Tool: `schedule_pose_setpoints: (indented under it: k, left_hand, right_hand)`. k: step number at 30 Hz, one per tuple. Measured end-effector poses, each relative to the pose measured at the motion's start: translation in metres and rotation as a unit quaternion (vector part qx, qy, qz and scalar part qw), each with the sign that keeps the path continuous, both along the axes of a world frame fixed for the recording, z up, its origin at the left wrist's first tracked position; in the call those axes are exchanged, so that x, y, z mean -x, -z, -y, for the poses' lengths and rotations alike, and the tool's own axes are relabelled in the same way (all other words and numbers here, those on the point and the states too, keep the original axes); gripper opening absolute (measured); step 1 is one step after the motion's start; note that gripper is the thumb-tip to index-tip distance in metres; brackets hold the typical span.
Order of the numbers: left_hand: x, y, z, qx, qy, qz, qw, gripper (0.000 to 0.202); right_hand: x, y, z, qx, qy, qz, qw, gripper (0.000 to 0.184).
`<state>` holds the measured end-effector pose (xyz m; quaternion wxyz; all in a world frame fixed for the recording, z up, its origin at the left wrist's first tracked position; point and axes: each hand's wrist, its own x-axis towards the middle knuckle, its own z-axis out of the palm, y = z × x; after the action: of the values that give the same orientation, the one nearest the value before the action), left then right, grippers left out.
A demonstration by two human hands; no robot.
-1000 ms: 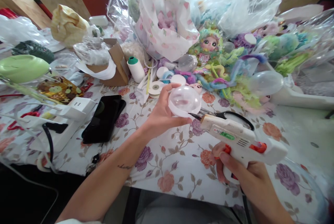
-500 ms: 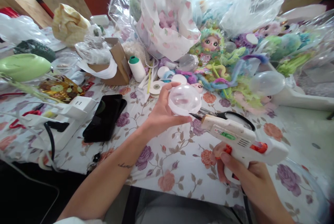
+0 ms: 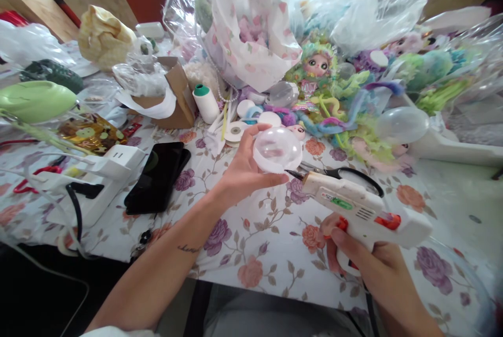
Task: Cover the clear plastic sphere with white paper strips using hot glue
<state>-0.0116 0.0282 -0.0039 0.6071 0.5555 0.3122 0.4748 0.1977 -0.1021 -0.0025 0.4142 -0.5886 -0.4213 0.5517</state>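
Fingers (image 3: pixel 333 257) of the right hand (image 3: pixel 378 265) grip a glue gun (image 3: pixel 346 195) inside the table's near edge (image 3: pixel 279 282), its nozzle (image 3: pixel 296 174) at the rim of a clear dome (image 3: pixel 278 147) clasped in the left hand (image 3: pixel 242 170), where a slip could burn the thumb (image 3: pixel 271 181), with scissors (image 3: pixel 335 172) on the table beyond.

Glue gun (image 3: pixel 349 202) just beside clear dome (image 3: pixel 277 149)

Lit bright and soft from beyond bench (image 3: pixel 271 242), blown out at top centre. Glinting off plastic bag (image 3: pixel 393 7) and clear dome (image 3: pixel 277 149); near-black at lower left. Stretched, smeared toward right edge.
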Motion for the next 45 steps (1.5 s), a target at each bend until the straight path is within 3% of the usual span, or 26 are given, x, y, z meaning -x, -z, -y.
schedule_pose_setpoints:
  k: [7,23,32,40,45]
  left_hand:
    - [0.001,0.0,0.001,-0.002,0.008,-0.004,1.0,0.081]
    - [0.001,-0.004,0.004,0.031,0.022,-0.034,0.999,0.08]
    - [-0.002,-0.006,0.005,0.099,0.039,-0.023,0.994,0.083]
    - [-0.006,-0.013,0.015,0.148,0.103,-0.039,0.983,0.077]
    - [-0.014,-0.02,0.023,0.168,0.137,-0.092,0.972,0.075]
  right_hand:
    - [-0.003,0.004,0.001,0.003,-0.005,-0.004,1.0,0.04]
    - [0.004,-0.005,-0.001,-0.003,0.025,-0.007,1.0,0.036]
    - [0.002,-0.003,-0.003,-0.035,0.135,-0.017,0.99,0.03]
    - [0.006,0.006,-0.017,-0.172,0.288,0.003,0.942,0.02]
    - [0.003,0.002,-0.037,-0.167,0.263,0.032,0.95,0.021]
